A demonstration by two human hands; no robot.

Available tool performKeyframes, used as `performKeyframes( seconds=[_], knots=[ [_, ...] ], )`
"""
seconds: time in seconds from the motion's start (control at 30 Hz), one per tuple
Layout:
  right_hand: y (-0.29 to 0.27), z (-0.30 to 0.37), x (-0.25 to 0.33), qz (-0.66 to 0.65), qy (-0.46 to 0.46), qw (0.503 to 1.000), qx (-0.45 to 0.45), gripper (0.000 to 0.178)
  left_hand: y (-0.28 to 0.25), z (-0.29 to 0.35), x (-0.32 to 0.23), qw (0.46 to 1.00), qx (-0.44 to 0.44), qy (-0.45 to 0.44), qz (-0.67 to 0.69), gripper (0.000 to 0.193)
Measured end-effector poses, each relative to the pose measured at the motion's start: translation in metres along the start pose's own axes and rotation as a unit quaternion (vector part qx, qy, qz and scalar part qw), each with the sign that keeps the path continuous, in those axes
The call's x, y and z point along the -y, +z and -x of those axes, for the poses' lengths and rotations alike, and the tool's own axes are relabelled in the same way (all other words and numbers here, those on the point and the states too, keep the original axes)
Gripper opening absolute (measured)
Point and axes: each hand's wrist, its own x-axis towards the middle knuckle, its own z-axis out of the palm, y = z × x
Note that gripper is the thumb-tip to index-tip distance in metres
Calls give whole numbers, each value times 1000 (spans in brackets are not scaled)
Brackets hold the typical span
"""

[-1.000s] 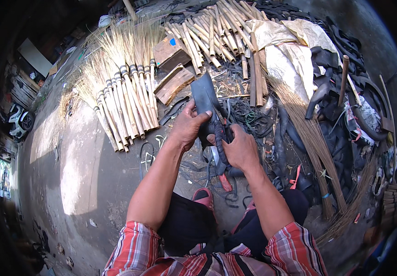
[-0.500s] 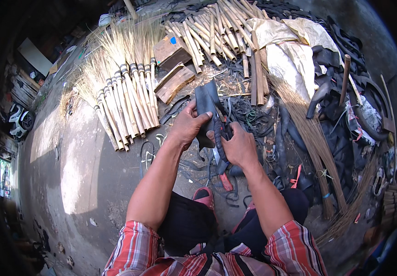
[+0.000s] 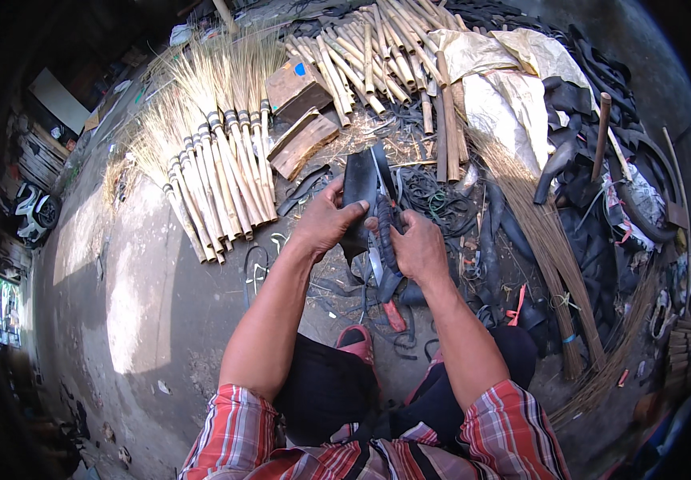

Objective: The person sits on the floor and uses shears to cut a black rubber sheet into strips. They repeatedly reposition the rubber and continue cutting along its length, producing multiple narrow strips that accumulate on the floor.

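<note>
Left hand [image 3: 328, 219] pinches a black rubber sheet [image 3: 359, 179], right hand [image 3: 420, 250] grasps wrapped-handle scissors [image 3: 387, 238]; cutting appears unfinished.

I see a brown wood block [image 3: 297, 90] with a blue spot | straw brooms [image 3: 214, 164] in a row left of the block | bamboo sticks [image 3: 369, 70] piled right of it | pale sacks [image 3: 501, 104] farther right of the block
</note>
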Motion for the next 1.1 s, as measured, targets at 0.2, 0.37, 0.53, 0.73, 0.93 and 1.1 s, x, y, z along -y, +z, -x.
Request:
performKeyframes(
  seconds=[0.2, 0.37, 0.53, 0.73, 0.93, 1.1],
  knots=[
    [3, -5, -1, -7, -21, 999, -41, 80, -6, -5, 9, 998, 21, 11, -53, 50],
    [-4, -13, -8, -16, 25, 999, 12, 80, -6, -10, 10, 998, 18, 4, -60, 45],
    [5, -16, -18, -76, -22, 996, -37, 66, 0, -5, 6, 997, 36, -4, -75, 43],
    [-4, -23, -23, -238, -2, 971, -26, 43, 3, 1, 2, 999, -17, -27, -27, 35],
    [6, -3, -17, -261, -60, 960, 76, 39, 7, -4, -10, 970, -33, -16, 238, 33],
    [2, -3, -11, -332, -71, 941, -5, 34, 20, 5, -10, 985, -51, -41, 161, 40]
  ],
)
